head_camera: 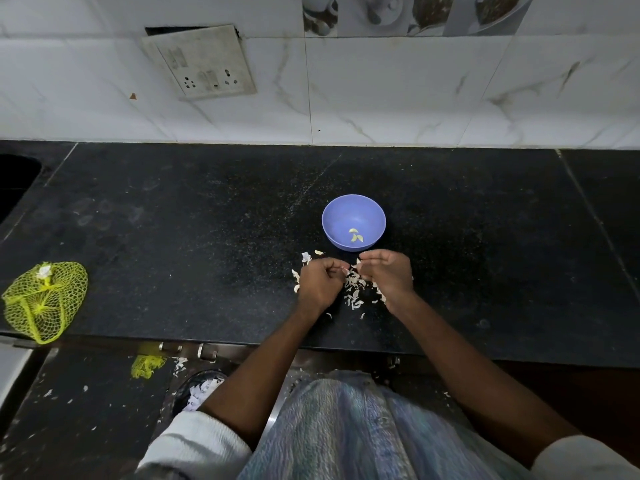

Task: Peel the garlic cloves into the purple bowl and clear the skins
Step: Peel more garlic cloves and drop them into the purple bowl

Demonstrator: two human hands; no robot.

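Note:
The purple bowl (354, 213) stands on the black counter (207, 237), just beyond my hands, with two or three peeled cloves (355, 236) in its bottom. My left hand (320, 284) has its fingers curled in and pinches a small garlic clove (344, 270) at its fingertips. A little to the right, my right hand (389, 277) is curled too, and its fingertips seem to pinch a bit of skin (358, 261). A heap of loose garlic skins (355, 294) lies on the counter between and under both hands, with a few more skins to the left of my left hand.
A yellow net bag (45, 301) lies near the counter's front-left edge, a white bit of garlic at its top. A sink opening (14, 181) is at the far left. A socket board (199, 62) hangs on the tiled wall. Skins and a net scrap (147, 365) litter the floor.

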